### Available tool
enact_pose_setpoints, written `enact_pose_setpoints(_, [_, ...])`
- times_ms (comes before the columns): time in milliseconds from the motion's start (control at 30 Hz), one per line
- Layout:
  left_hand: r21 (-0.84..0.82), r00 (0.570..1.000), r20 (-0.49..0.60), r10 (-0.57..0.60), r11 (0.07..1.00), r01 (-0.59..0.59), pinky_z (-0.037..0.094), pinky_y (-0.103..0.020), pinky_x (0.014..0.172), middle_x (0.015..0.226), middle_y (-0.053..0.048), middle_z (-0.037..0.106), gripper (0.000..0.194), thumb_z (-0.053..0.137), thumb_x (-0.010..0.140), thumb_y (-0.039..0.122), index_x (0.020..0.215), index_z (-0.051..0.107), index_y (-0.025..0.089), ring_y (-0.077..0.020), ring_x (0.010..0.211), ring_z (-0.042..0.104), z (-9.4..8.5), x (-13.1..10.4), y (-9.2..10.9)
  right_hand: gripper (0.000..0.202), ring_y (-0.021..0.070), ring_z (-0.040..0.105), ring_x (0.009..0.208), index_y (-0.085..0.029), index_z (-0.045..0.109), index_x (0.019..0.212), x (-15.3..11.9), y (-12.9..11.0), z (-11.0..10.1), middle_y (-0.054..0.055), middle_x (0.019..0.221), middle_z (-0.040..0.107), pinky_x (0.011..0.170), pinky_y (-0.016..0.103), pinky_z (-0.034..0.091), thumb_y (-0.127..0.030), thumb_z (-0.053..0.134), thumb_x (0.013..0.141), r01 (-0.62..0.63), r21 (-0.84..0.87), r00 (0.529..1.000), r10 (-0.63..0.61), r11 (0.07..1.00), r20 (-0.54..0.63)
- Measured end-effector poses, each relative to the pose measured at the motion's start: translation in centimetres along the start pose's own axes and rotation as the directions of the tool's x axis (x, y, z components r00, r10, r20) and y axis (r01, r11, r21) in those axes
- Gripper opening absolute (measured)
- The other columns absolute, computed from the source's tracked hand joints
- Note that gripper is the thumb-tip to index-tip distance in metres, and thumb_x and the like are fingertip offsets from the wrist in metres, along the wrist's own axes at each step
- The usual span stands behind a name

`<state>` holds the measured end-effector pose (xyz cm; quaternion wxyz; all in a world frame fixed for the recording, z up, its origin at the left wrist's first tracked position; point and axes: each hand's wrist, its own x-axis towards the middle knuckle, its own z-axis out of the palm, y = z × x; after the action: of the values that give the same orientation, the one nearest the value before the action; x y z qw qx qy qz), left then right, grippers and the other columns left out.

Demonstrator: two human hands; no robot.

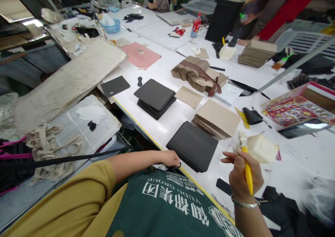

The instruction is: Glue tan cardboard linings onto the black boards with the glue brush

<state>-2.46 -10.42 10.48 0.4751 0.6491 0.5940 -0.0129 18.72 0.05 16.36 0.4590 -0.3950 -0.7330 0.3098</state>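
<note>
My right hand (242, 179) grips a brush (247, 170) by its yellow handle, bristles pointing up and away from me. Just past the bristles stands a whitish, glue-smeared container (261, 148). My left hand (171, 158) is closed at the front table edge, close against my green apron (167, 202). A bit of something black shows under its fingers, but what they hold is hidden. Between both hands lies a stack of black panels (193, 144). Behind it sits a pile of tan boards (217, 116), with one loose tan board (188, 97) beside a second black stack (155, 94).
A tied bundle of tan pieces (196, 73), a pink sheet (141, 55) and a red-capped bottle (195, 26) stand farther back. At right are a printed carton (300, 104) and a slanting metal pole (295, 64). Black fabric (285, 209) lies near my right forearm. Other people work across the table.
</note>
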Motion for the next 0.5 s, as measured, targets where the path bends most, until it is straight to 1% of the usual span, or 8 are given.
enact_pose_setpoints(100, [-0.099, 0.993, 0.074, 0.095, 0.991, -0.088, 0.038, -0.021, 0.057, 0.067, 0.001, 0.063, 0.028, 0.055, 0.074, 0.042, 0.075, 0.067, 0.017, -0.012, 0.061, 0.054, -0.8, -0.8, -1.3, 0.023, 0.0142, 0.063, 0.058, -0.016, 0.053, 0.1, 0.0, -0.1, -0.1, 0.004, 0.079, 0.065, 0.056, 0.03, 0.051, -0.031, 0.049, 0.084, -0.024, -0.009, 0.999, 0.024, 1.0, -0.023])
enact_pose_setpoints(167, [-0.159, 0.992, 0.061, 0.107, 0.983, -0.096, 0.038, -0.022, 0.056, 0.061, 0.001, 0.06, 0.029, 0.062, 0.067, 0.045, 0.069, 0.065, 0.016, -0.0119, 0.057, 0.051, -0.9, -1.3, -2.0, 0.023, 0.0142, 0.062, 0.056, -0.015, 0.053, 0.1, 0.1, -0.2, -0.1, 0.004, 0.079, 0.065, 0.054, 0.029, 0.051, -0.031, 0.049, 0.084, -0.029, 0.003, 0.999, 0.029, 1.0, -0.03])
enact_pose_setpoints(200, [-0.219, 0.995, 0.033, 0.093, 0.972, -0.083, 0.038, -0.022, 0.057, 0.06, 0.001, 0.06, 0.03, 0.062, 0.068, 0.045, 0.069, 0.065, 0.016, -0.0115, 0.056, 0.05, -0.9, -1.6, -2.2, 0.022, 0.0141, 0.062, 0.056, -0.015, 0.054, 0.099, 0.2, -0.3, 0.0, 0.004, 0.079, 0.065, 0.054, 0.029, 0.051, -0.031, 0.049, 0.084, -0.027, 0.008, 0.999, 0.027, 1.0, -0.035])
enact_pose_setpoints(267, [-0.431, 0.998, -0.036, 0.057, 0.9, -0.068, 0.04, -0.022, 0.059, 0.06, 0.001, 0.06, 0.031, 0.055, 0.073, 0.045, 0.074, 0.064, 0.015, -0.0106, 0.056, 0.051, -0.9, -2.2, -2.7, 0.022, 0.0139, 0.062, 0.055, -0.015, 0.054, 0.099, 0.4, -0.5, 0.2, 0.004, 0.079, 0.065, 0.053, 0.028, 0.05, -0.03, 0.05, 0.084, -0.016, 0.015, 0.999, 0.017, 1.0, -0.048])
enact_pose_setpoints(333, [-0.633, 0.992, -0.122, 0.011, 0.77, -0.086, 0.041, -0.021, 0.06, 0.06, 0.001, 0.06, 0.034, 0.049, 0.079, 0.045, 0.079, 0.062, 0.014, -0.0096, 0.056, 0.052, -1.4, -3.2, -3.2, 0.021, 0.0139, 0.062, 0.054, -0.015, 0.054, 0.099, 0.6, -0.6, 0.4, 0.004, 0.078, 0.065, 0.053, 0.028, 0.05, -0.029, 0.05, 0.083, -0.003, 0.014, 0.998, 0.004, 1.0, -0.055])
enact_pose_setpoints(367, [-0.695, 0.984, -0.178, -0.019, 0.71, -0.112, 0.042, -0.021, 0.061, 0.059, 0.001, 0.059, 0.034, 0.046, 0.08, 0.045, 0.08, 0.061, 0.014, -0.0093, 0.056, 0.053, -1.8, -3.9, -3.5, 0.021, 0.0139, 0.062, 0.054, -0.015, 0.054, 0.099, 0.7, -0.7, 0.4, 0.004, 0.078, 0.065, 0.053, 0.028, 0.05, -0.029, 0.05, 0.083, 0.002, 0.01, 0.998, -0.001, 1.0, -0.055])
enact_pose_setpoints(433, [-0.751, 0.944, -0.314, -0.1, 0.635, -0.183, 0.043, -0.022, 0.062, 0.056, 0.002, 0.057, 0.034, 0.046, 0.081, 0.044, 0.083, 0.058, 0.013, -0.009, 0.056, 0.053, -2.9, -5.6, -4.4, 0.021, 0.014, 0.062, 0.054, -0.015, 0.054, 0.098, 0.8, -0.7, 0.6, 0.004, 0.077, 0.066, 0.053, 0.028, 0.05, -0.029, 0.05, 0.083, 0.007, 0.005, 0.999, -0.007, 1.0, -0.053])
enact_pose_setpoints(500, [-0.751, 0.868, -0.454, -0.198, 0.609, -0.254, 0.045, -0.023, 0.063, 0.053, 0.004, 0.053, 0.034, 0.045, 0.081, 0.044, 0.088, 0.056, 0.013, -0.009, 0.054, 0.053, -4.3, -7.6, -5.7, 0.022, 0.0141, 0.062, 0.054, -0.015, 0.054, 0.098, 1.0, -0.7, 0.7, 0.004, 0.077, 0.066, 0.053, 0.028, 0.05, -0.03, 0.05, 0.083, 0.004, 0.003, 0.999, -0.004, 1.0, -0.052])
